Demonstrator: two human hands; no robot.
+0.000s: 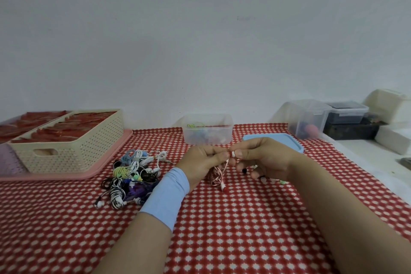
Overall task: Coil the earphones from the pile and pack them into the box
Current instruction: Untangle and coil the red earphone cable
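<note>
A pile of tangled earphones in white, black, yellow, blue and purple lies on the red-and-white tablecloth, left of my hands. My left hand, with a light blue wristband, and my right hand meet above the cloth. Both pinch a red-and-white earphone; its cable hangs in a loose bundle below my fingers, with one earbud dangling near the cloth. The clear plastic box stands open just behind my hands, with a few coloured earphones inside.
The box's blue lid lies flat to the right behind my right hand. A cream perforated basket sits on a pink tray at the left. Clear containers and dark boxes stand at the back right, beside a white surface.
</note>
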